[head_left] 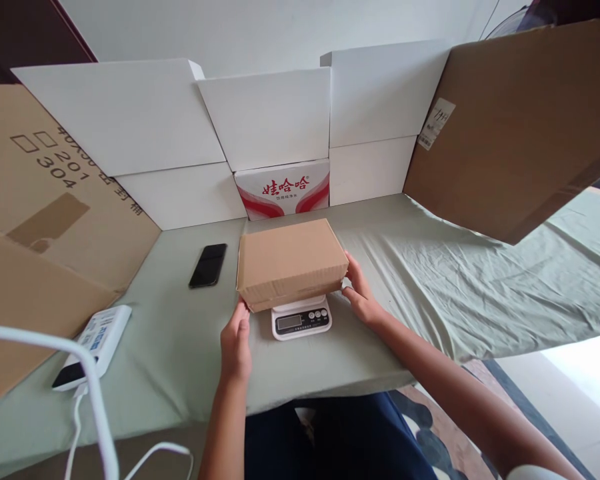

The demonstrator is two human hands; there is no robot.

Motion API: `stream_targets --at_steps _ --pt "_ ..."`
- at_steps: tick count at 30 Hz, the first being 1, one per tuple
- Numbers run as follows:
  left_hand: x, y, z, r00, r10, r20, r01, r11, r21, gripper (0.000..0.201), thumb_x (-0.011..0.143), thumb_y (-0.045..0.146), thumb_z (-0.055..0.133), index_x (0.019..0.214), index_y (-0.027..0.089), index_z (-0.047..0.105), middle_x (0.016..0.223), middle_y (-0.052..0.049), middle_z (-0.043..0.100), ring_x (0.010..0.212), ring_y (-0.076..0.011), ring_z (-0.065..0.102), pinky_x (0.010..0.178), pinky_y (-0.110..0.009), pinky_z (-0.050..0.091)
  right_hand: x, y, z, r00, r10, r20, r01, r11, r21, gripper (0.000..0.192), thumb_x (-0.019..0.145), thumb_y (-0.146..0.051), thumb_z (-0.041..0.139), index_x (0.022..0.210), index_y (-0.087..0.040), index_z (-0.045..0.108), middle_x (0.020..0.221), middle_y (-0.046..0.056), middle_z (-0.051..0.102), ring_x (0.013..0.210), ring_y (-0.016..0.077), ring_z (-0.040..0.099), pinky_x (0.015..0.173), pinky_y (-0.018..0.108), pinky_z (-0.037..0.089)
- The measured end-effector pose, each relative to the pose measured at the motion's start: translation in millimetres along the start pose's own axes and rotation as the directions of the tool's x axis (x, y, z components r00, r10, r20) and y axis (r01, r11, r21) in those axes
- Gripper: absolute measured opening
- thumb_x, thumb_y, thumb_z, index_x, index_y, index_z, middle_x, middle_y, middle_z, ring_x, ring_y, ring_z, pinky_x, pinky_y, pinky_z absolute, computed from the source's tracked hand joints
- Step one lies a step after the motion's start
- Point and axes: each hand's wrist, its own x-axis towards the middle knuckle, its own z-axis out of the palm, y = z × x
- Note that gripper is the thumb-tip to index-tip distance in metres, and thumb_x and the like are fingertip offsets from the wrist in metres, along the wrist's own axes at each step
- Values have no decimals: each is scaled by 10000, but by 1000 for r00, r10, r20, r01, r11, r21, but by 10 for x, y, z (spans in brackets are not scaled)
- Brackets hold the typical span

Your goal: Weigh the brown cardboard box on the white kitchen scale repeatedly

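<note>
A closed brown cardboard box (293,257) is above a white digital kitchen scale (303,321), covering its platform. Whether the box rests on the scale or is held just over it, I cannot tell. My left hand (237,340) grips the box's near left corner, its fingers partly hidden beneath. On the opposite side, my right hand (360,293) holds the near right corner, thumb in front and fingers along the side. The scale's display and buttons face me, and no digits are readable.
A black smartphone (208,265) lies left of the box. Farther left is a white power bank (95,347) with a white cable (93,380) in front. White boxes (275,117) line the back; large cardboard boxes (520,127) flank the green cloth (180,360).
</note>
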Motion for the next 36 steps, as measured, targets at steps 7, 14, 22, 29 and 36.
stream_targets --at_steps 7,14,22,29,36 --pt "-8 27 27 1000 22 18 -21 1000 -20 801 913 728 605 1469 155 657 1494 -165 663 1540 -381 463 1283 -483 367 -36 -38 -7 1000 -21 -22 20 999 -37 716 972 -402 565 1641 -416 312 1631 57 437 1449 340 482 1169 543 468" --pt "4 39 44 999 42 4 -42 998 -43 840 907 738 606 1552 200 580 1583 -153 590 1573 -359 414 1299 -462 341 -36 -78 -8 992 -43 -119 32 995 -93 655 979 -506 578 1601 -426 386 1487 92 546 1351 357 547 1105 565 510" --pt "82 201 83 999 19 37 -16 996 -83 774 891 714 633 1462 193 665 1541 -141 628 1579 -377 402 1294 -470 369 32 -260 -10 996 0 -85 2 1000 15 744 970 -683 561 1638 -462 320 1701 38 391 1507 405 453 1197 643 454" --pt "1119 394 358 993 97 64 -86 984 -154 562 921 590 657 1322 200 716 1449 -120 689 1498 -329 525 1259 -443 400 876 -173 16 987 -100 -130 113 989 100 811 954 -689 598 1642 -385 296 1662 62 464 1501 352 501 1241 546 436" --pt "1553 -195 590 995 -90 47 95 985 -142 423 984 488 603 1264 183 690 1403 -139 708 1425 -273 600 1242 -433 405 1133 465 157 985 64 -161 -37 986 162 810 917 -601 630 1612 -309 335 1587 103 540 1427 326 556 1230 522 431"
